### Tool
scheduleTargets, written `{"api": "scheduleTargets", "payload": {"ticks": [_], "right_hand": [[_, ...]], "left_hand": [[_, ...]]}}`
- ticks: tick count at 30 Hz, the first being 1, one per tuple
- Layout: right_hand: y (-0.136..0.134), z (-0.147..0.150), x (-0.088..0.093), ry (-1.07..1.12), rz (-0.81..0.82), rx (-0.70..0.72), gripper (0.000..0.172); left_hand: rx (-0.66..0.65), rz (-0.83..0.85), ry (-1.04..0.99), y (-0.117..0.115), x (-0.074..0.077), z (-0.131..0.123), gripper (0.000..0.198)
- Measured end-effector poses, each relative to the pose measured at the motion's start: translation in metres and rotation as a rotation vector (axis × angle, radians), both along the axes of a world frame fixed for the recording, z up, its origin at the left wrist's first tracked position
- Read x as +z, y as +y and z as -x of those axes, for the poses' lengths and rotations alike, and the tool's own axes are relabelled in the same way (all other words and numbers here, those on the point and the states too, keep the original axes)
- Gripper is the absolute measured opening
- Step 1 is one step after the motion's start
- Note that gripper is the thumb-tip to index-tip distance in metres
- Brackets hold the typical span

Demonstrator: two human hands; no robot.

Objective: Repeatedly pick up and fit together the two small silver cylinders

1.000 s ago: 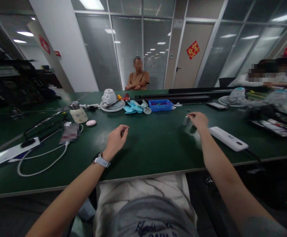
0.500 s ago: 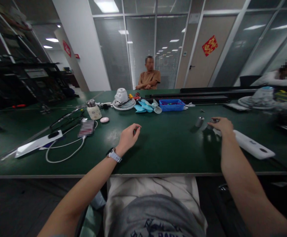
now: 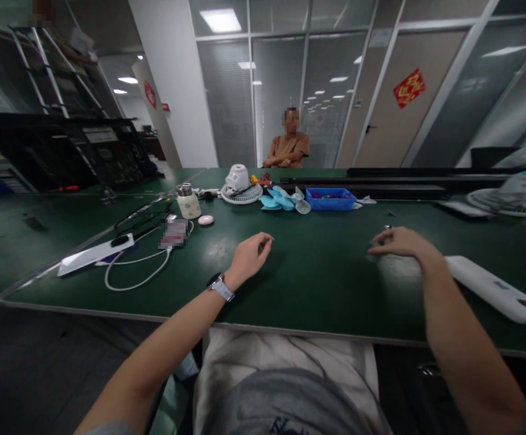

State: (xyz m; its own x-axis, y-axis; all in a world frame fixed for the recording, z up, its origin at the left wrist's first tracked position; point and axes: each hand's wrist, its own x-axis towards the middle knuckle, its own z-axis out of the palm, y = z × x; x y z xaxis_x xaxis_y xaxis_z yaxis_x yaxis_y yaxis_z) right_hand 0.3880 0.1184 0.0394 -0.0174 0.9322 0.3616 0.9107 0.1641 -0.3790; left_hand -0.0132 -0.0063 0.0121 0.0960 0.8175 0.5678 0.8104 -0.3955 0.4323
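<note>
My left hand [image 3: 250,256] hovers just above the green table [image 3: 317,284] near its middle, a watch on the wrist. Its fingers are curled, thumb and forefinger pinched together; whatever sits between them is too small to name. Further right, my right hand [image 3: 402,242] lies low on the table with its fingers closed around a small metal cylinder [image 3: 386,228], of which only the top peeks out. A long white power bank [image 3: 493,287] lies just right of that forearm.
Across the table are a white fan [image 3: 241,184], light blue fan blades [image 3: 283,200], a blue tray [image 3: 330,199], a small bottle [image 3: 188,203] and a pink disc [image 3: 205,220]. A white cable [image 3: 136,275] and flat white device [image 3: 95,254] lie left. A person [image 3: 290,148] sits opposite.
My right hand has drawn back toward me with the small metal part and closed lower on the table. The left hand has barely moved. My view has swung left.
</note>
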Motion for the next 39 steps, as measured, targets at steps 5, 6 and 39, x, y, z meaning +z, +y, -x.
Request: {"api": "scheduleTargets", "payload": {"ticks": [5, 6, 39], "right_hand": [[-0.037, 0.116, -0.015, 0.105, 0.066, 0.369, 0.036], [-0.046, 0.135, -0.018, 0.160, 0.060, 0.448, 0.039], [-0.081, 0.173, -0.032, 0.207, 0.027, 0.777, 0.046]], "left_hand": [[-0.099, 0.011, -0.011, -0.005, 0.002, -0.009, 0.027], [-0.130, 0.010, -0.021, -0.006, 0.002, -0.012, 0.028], [-0.187, 0.255, -0.202, 0.016, -0.022, -0.004, 0.034]]}}
